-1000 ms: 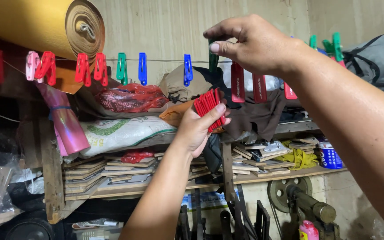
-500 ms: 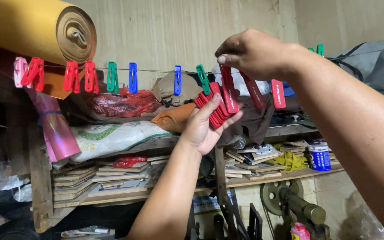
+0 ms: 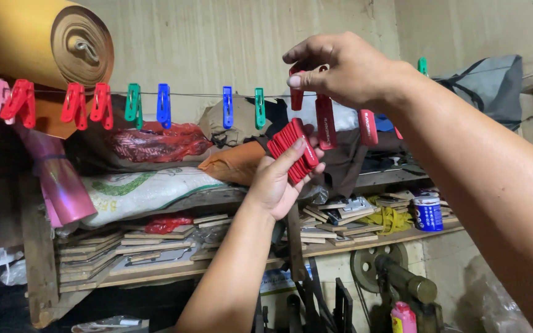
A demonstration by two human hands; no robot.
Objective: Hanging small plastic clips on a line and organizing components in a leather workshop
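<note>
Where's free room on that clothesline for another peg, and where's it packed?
Widest bare stretch of the line runs between the blue peg and the next blue peg. Far left is packed with red pegs. The right hand crowds hanging red strips; the left hand holds a red stack.

A stack of red strips (image 3: 292,150) is held in the left hand (image 3: 282,179). A red clip (image 3: 296,95) is pinched by the right hand (image 3: 340,68). Pink, red, green and blue pegs (image 3: 164,105) are seen on the line (image 3: 192,94). A yellow-brown roll (image 3: 38,40) is seen at the top left corner. A blue and white can (image 3: 428,213) is seen on the shelf (image 3: 365,237).
</note>
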